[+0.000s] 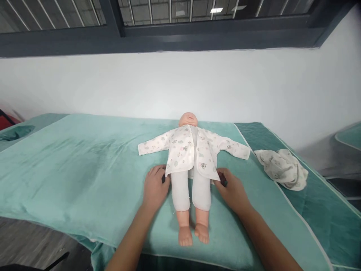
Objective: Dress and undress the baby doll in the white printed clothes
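Note:
A baby doll (188, 119) lies on its back, head toward the wall and bare feet toward me. It wears a white printed baby jacket (180, 148), open down the front, with both sleeves spread sideways. White cloth covers its legs down to the shins. At the jacket's lower left corner, my left hand (156, 186) has its fingers closed on the hem. My right hand (231, 190) pinches the hem's lower right corner between thumb and fingers. Some small dark thing shows at the fingers of each hand; I cannot make out what it is.
A green padded cover (84, 169) lies under the doll. To the right, a crumpled white printed cloth (284, 169) rests on a darker green strip. Behind stand a white wall (169, 82) and a barred window with a dark frame (197, 35). Something red shows at the left edge.

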`<state>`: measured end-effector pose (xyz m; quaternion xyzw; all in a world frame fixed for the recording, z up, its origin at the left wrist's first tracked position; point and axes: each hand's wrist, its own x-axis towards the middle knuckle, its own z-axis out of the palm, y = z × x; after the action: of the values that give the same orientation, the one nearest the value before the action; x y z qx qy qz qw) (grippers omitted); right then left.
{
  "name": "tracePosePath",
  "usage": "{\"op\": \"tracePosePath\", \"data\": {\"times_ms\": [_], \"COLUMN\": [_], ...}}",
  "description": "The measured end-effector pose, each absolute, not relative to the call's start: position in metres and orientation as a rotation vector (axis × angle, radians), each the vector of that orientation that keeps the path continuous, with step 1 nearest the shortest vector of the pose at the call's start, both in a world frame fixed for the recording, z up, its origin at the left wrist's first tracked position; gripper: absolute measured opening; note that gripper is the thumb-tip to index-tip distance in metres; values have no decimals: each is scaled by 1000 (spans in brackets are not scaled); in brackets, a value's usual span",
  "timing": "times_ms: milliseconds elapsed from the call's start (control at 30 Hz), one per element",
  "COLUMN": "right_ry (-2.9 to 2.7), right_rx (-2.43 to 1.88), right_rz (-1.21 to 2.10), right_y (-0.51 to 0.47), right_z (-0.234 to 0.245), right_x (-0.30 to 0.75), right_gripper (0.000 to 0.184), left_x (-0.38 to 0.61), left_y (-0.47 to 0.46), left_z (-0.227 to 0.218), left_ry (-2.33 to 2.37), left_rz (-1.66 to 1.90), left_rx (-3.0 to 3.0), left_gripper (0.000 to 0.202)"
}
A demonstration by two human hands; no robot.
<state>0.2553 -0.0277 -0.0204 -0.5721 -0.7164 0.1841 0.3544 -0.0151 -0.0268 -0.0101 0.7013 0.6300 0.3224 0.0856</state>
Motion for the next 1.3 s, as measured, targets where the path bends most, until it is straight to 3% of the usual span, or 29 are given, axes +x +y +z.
{"op": "tracePosePath", "data": {"times_ms": [100, 267, 367, 567, 767, 1167, 1300], "right_ry": [-1893, -1585, -1480, -1524, -1799, -1757, -1950], "right_rx": [-1266, -1110, -1150, -1390, -1744, -1390, -1293], "right_rz": [451, 652, 681, 458, 546, 419, 391], "right_y": [-29, -16, 2, 68, 130, 130, 106], "right_z": [-19, -14, -6, 47, 84, 57, 49], "right_x": [259, 261, 253, 215, 192, 174, 178], "right_gripper": [12, 22, 27, 28, 16, 27, 46], "left_x": [-19, -23, -22, -11, -10, -16, -16], "left_y": [-30, -26, -12, 38, 73, 85, 84], "left_z": [-16, -20, -12, 17, 16, 5, 3], "left_ry": [1861, 1649, 1538, 1353, 900, 711, 696], "left_rz": [1045, 1243, 1281, 1157, 1075, 1054, 1044], "left_rx": [2037, 1701, 1467, 1088, 737, 701, 758], "left_gripper": [10, 31, 27, 41, 48, 47, 44]}}
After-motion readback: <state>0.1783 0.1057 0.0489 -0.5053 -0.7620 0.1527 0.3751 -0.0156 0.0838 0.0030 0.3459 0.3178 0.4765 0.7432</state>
